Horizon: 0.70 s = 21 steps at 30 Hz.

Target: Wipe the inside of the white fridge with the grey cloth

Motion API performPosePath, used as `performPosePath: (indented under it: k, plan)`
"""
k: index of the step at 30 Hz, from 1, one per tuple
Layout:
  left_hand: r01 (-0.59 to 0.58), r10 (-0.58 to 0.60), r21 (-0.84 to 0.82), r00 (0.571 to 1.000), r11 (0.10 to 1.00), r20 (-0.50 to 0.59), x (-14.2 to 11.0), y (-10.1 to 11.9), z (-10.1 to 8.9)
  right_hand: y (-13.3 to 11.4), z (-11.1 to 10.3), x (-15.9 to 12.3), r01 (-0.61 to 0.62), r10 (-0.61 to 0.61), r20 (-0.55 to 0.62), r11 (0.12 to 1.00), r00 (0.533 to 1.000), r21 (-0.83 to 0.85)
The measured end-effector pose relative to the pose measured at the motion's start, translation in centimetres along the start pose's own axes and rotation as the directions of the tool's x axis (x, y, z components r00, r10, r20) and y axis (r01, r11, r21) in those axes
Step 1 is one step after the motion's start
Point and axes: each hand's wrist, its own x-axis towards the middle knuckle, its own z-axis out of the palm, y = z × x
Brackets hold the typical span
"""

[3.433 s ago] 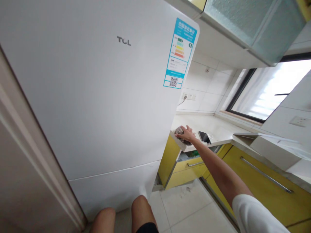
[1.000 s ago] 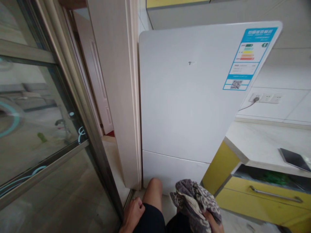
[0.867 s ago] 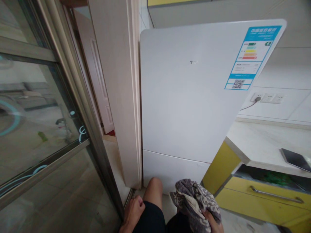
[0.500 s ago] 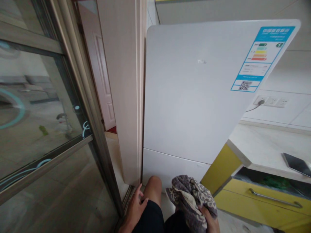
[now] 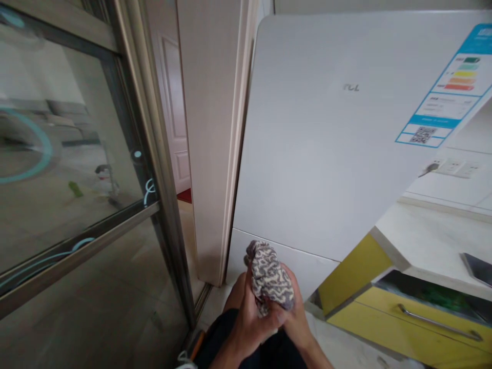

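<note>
A bunched grey-and-cream patterned cloth (image 5: 269,277) is held low in the middle of the view, in front of my knees. My left hand (image 5: 249,323) wraps round it from the left, fingers closed on the fabric. My right hand (image 5: 298,318) clasps it from the right and below, also closed on it. Directly behind stands a tall white fridge (image 5: 326,154) with its lower door seam just past the cloth and a blue energy label (image 5: 448,102) near its upper right corner.
A glass sliding door (image 5: 77,179) with a metal frame fills the left. A pale door jamb (image 5: 215,138) stands between it and the fridge. At right are a white counter (image 5: 430,236) with a dark phone (image 5: 478,269), a yellow drawer (image 5: 403,323) slightly open, and wall sockets (image 5: 457,166).
My left hand came up off my thigh and joined my right hand on the cloth, which is now bunched tighter and raised to the middle. The view shifted closer to the fridge.
</note>
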Motion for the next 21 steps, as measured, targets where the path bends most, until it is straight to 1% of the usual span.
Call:
performPosePath:
  k: [2, 3, 5, 7, 9, 11, 13, 14, 15, 16, 17, 18, 19, 20, 21]
  plan:
    - [0.040, -0.039, 0.015, 0.996, 0.999, -0.082, 1.5, 0.8, -0.1, -1.4, 1.0, 1.0, 0.095, -0.089, 0.105, 0.994, 0.990, -0.055]
    - [0.054, -0.052, 0.019, 0.991, 0.998, -0.122, 2.1, 1.2, -0.4, -2.1, 1.5, 1.5, 0.123, -0.107, 0.164, 0.988, 0.981, -0.092]
    - [0.051, -0.044, 0.030, 0.978, 0.998, -0.206, 3.1, 1.9, -1.2, -3.2, 2.1, 2.4, 0.142, -0.094, 0.272, 0.976, 0.958, -0.164]
    - [0.009, -0.003, 0.020, 0.954, 1.000, -0.299, 3.7, 2.3, -2.2, -3.9, 2.6, 3.5, 0.179, -0.099, 0.380, 0.967, 0.920, -0.181]
    - [-0.043, 0.032, -0.019, 0.919, 0.999, -0.394, 3.9, 2.6, -3.1, -4.3, 2.9, 4.6, 0.247, -0.155, 0.498, 0.961, 0.853, -0.126]
    - [-0.085, 0.040, -0.074, 0.879, 0.994, -0.476, 3.8, 2.8, -4.0, -4.7, 3.0, 6.1, 0.296, -0.204, 0.610, 0.954, 0.766, -0.052]
    - [-0.095, 0.017, -0.117, 0.840, 0.989, -0.543, 3.5, 2.8, -5.0, -5.6, 3.1, 7.9, 0.287, -0.197, 0.699, 0.958, 0.688, -0.012]
    - [-0.082, -0.009, -0.137, 0.828, 0.987, -0.560, 3.2, 2.7, -5.6, -6.1, 3.1, 9.0, 0.269, -0.181, 0.726, 0.963, 0.663, -0.005]
    - [-0.066, -0.037, -0.158, 0.819, 0.985, -0.572, 2.8, 2.5, -6.2, -6.6, 3.3, 10.1, 0.257, -0.177, 0.736, 0.966, 0.654, 0.004]
    - [-0.049, -0.068, -0.183, 0.811, 0.982, -0.581, 2.3, 2.1, -6.9, -7.0, 3.6, 11.4, 0.260, -0.189, 0.721, 0.965, 0.667, 0.012]
    - [-0.025, -0.107, -0.213, 0.804, 0.977, -0.585, 1.8, 1.5, -7.7, -7.4, 4.0, 12.8, 0.285, -0.213, 0.682, 0.959, 0.700, 0.007]
    - [-0.005, -0.140, -0.237, 0.796, 0.971, -0.589, 1.3, 0.8, -8.5, -7.6, 4.5, 14.2, 0.335, -0.252, 0.619, 0.942, 0.744, -0.019]
    - [0.026, -0.182, -0.262, 0.784, 0.965, -0.593, 0.7, -0.1, -9.3, -7.7, 5.2, 15.7, 0.406, -0.303, 0.547, 0.910, 0.781, -0.076]
    - [0.077, -0.230, -0.278, 0.782, 0.958, -0.579, 0.2, -1.1, -10.0, -7.7, 5.9, 17.3, 0.483, -0.347, 0.497, 0.858, 0.796, -0.175]
    - [0.114, -0.249, -0.261, 0.783, 0.958, -0.570, -0.3, -2.2, -10.6, -7.7, 6.7, 18.8, 0.558, -0.378, 0.491, 0.777, 0.785, -0.293]
